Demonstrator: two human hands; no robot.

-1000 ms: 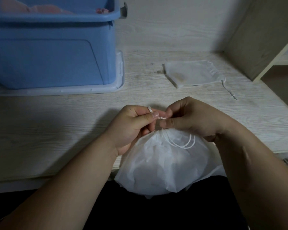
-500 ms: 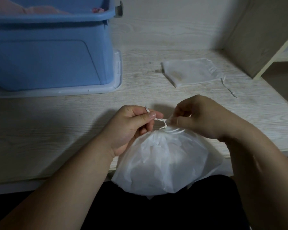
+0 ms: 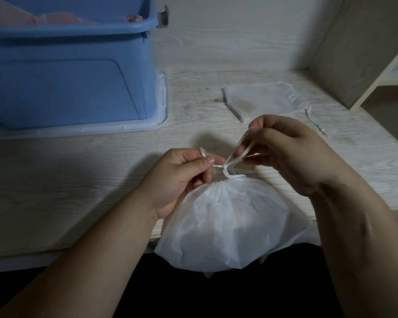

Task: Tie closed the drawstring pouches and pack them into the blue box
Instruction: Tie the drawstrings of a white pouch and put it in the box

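**White pouch lying neck-away, both hands holding its cord**

White, thin fabric is making up the pouch, which is lying at the near edge of the pale wood-grain surface. Its long axis is running from near to far. The gathered neck is pointing away from the person, and the rounded bottom is hanging over the edge above a dark lap.

The drawstring is crossing in a small knot just above the neck. The left hand is sitting against the pouch's left shoulder. Its thumb and forefinger are pinching a short cord end just left of the knot, with the tip sticking up behind the thumb. The right hand is hovering beyond and to the right of the neck, clear of the fabric. Its curled fingers are gripping a loop of cord that is slanting up from the knot.

What is filling the pouch is hard to make out; only a pale mass is showing through the cloth. The right hand's fingertips are blurring, so the exact hold on the loop is unclear.

A second pouch is lying flat farther back on the right, well apart from the first, its near edge partly hiding behind the right hand. The blue box is standing far left on a clear lid, cut off by the top and left borders, with pink items showing inside. A shelf unit is rising at the right.
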